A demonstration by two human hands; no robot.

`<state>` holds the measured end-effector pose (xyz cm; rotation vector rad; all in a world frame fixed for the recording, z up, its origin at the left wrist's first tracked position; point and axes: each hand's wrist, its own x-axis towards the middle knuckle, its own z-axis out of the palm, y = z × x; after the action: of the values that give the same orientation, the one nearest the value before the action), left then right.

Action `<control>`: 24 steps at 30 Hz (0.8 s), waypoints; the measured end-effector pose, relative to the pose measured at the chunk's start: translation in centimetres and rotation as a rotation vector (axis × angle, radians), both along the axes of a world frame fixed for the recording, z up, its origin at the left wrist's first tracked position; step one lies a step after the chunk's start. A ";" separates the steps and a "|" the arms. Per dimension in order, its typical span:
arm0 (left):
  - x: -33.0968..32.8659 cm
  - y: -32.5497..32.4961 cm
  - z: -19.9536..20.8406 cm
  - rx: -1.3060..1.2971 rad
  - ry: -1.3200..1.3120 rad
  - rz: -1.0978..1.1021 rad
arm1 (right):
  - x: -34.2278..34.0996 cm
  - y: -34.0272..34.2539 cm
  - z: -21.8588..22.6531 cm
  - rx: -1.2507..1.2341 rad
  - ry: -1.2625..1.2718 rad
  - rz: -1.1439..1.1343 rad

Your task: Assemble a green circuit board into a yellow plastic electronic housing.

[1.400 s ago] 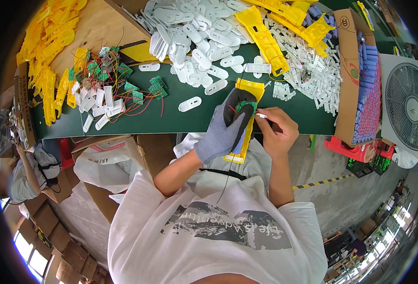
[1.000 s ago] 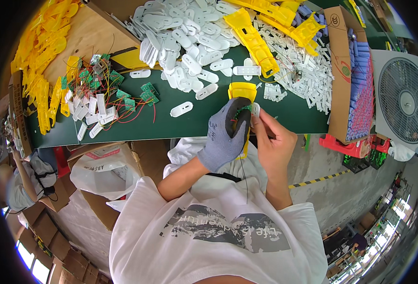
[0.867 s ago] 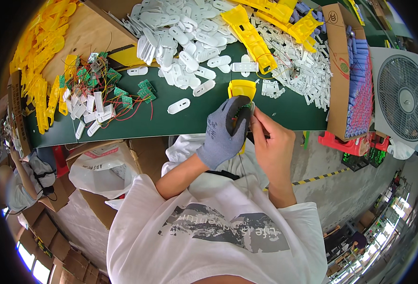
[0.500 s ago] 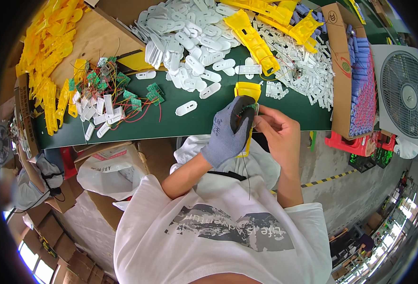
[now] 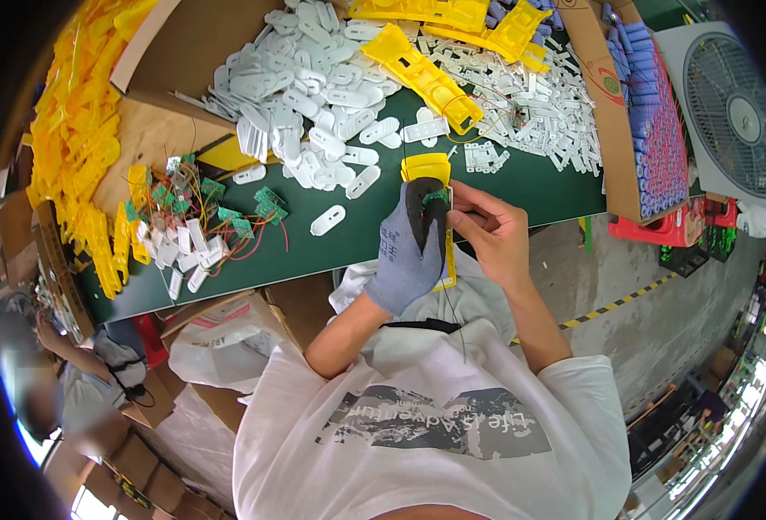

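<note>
Holding a long yellow plastic holder [image 5: 435, 173] upright over the near edge of the green table [image 5: 522, 186], the gloved left hand [image 5: 409, 251] wraps around it, fingers curled tight on its middle. The bare right hand [image 5: 496, 234] comes in from the side with thumb and forefinger pinched together on a small green circuit board [image 5: 436, 198] at the front of the holder; a thin dark wire [image 5: 452, 321] hangs down from there toward the person's lap. Whether the board is already seated cannot be told, since the fingers cover it.

Judging by the table, the work looks well short of finished: a cluster of green boards with red wires [image 5: 227, 217] lies to the left among small white pieces, a big heap of white plastic plates [image 5: 314, 78] sits further back, and more yellow holders [image 5: 422, 74] wait beyond. No separate pile of finished holders can be made out. This piece appears to be mid-fitting, with many boards left to go.
</note>
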<state>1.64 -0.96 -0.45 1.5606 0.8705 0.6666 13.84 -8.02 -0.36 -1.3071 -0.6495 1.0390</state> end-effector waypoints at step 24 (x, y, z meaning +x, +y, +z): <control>0.0 -0.6 -0.7 0.076 -0.076 -0.034 | -0.8 -1.2 -0.5 0.127 -0.154 -0.024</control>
<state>1.59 -1.61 -1.14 1.6040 0.7684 0.7368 13.02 -9.21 -0.82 -1.2892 -0.8010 0.8687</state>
